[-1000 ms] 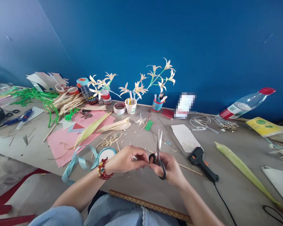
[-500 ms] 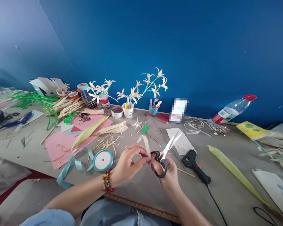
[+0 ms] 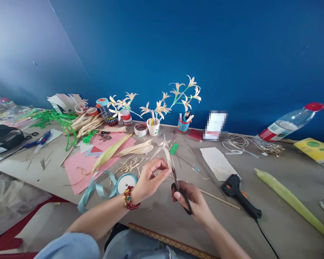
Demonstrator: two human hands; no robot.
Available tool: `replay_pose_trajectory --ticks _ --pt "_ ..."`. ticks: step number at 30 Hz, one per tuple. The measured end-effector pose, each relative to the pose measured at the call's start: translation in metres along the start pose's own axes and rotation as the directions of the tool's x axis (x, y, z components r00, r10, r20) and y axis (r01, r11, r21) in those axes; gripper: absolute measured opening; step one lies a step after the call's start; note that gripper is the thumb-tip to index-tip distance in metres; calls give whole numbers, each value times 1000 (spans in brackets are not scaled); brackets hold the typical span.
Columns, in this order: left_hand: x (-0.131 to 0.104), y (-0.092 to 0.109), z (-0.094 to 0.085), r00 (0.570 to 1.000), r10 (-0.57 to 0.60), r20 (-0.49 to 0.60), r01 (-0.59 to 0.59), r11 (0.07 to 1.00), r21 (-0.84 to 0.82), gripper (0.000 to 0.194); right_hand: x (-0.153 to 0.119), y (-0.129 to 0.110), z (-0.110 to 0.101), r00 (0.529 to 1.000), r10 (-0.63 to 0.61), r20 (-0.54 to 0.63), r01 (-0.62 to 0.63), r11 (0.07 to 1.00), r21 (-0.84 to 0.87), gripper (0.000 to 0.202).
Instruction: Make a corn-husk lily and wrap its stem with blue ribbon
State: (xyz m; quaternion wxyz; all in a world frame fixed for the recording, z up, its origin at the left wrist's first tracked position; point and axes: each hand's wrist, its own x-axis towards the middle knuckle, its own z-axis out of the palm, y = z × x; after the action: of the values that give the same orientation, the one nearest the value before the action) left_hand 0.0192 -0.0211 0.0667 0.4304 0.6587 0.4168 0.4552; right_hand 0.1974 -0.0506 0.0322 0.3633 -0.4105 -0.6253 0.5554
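My left hand (image 3: 152, 178) is closed in a pinch on a pale strip of corn husk (image 3: 168, 158), which stands up from the fingertips and bends over. My right hand (image 3: 195, 201) is wrapped round the black handles of a pair of scissors (image 3: 174, 174). The blades point away from me, right beside the strip and the left fingertips; whether they touch the husk I cannot tell. Left of my left hand lies a roll of light blue ribbon (image 3: 124, 182) with a loose curling end. A black glue gun (image 3: 240, 196) lies to the right of my right hand.
Husk flowers stand in a white cup (image 3: 153, 127) at the back, near a pen holder (image 3: 183, 125). Pink paper (image 3: 75, 171) and husks lie left. A tilted bottle (image 3: 286, 126), a white paper sheet (image 3: 218, 163) and a green husk (image 3: 283, 198) are on the right.
The scissors have swung from pointing up and right to pointing forward beside the husk strip. My right hand has parted from the left fingertips. The whole view has shifted slightly.
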Motion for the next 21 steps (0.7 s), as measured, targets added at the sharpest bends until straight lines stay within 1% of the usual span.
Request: replay_pose_trajectory --ticks 5,11,17,21 --pt "2 -5 -3 1000 -15 25 15 1000 -18 17 2 2 1 998 51 48 -51 999 -19 56" --pt "4 -14 -4 995 -63 82 71 992 -102 15 4 3 1 995 87 44 -87 996 3 58" --pt "4 -18 -5 993 -77 90 88 988 -130 14 3 4 3 992 113 56 -115 993 22 59" --pt "4 -19 -6 994 -70 89 82 988 -131 12 3 5 4 993 105 61 -107 994 31 57"
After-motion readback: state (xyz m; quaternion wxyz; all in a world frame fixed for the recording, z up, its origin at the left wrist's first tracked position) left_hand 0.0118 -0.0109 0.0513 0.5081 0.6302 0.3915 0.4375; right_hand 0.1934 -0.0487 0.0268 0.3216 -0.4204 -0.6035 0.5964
